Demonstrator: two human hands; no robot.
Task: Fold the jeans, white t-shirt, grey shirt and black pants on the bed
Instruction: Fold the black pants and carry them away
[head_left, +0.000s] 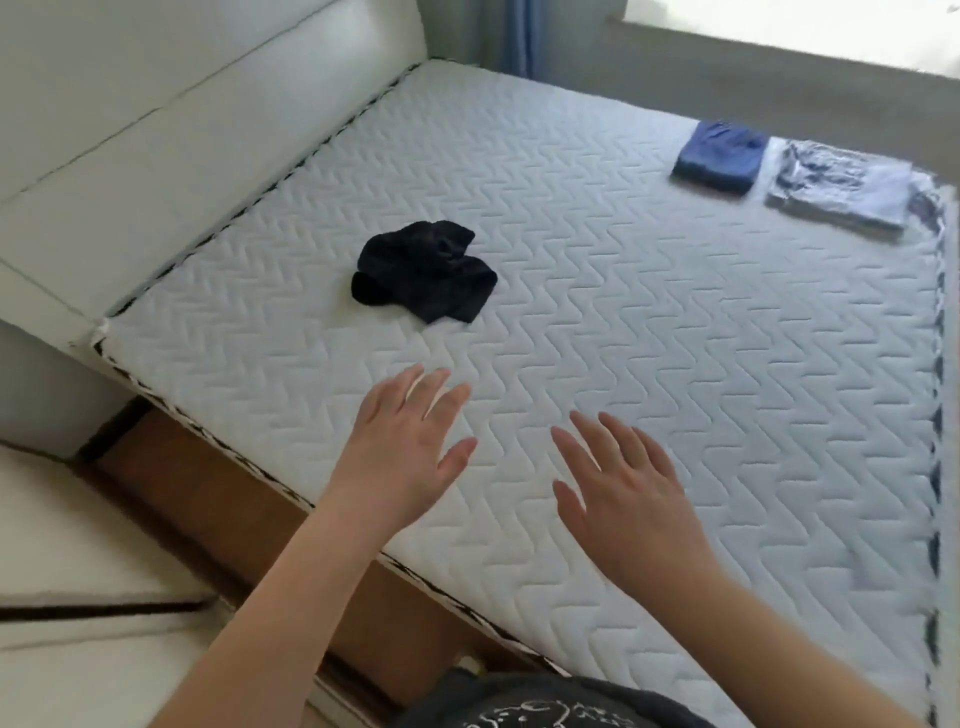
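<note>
Quilted bed (675, 364) beside padded headboard (156, 130) holds crumpled black pants (423, 270); left hand (400, 452) and right hand (628, 499) spread, empty.

Black pants (423, 277) lie crumpled mid-bed, while folded jeans (719, 155) and seemingly stacked pale shirts (841, 189) sit at the far corner.

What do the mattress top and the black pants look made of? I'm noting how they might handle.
Mattress top: seems a quilted white fabric, matte, stitched in wavy zigzag rows that puff slightly.
Black pants: seem a soft, thin cloth, matte; they lie crumpled in loose folds. The exact fibre can't be told.
</note>
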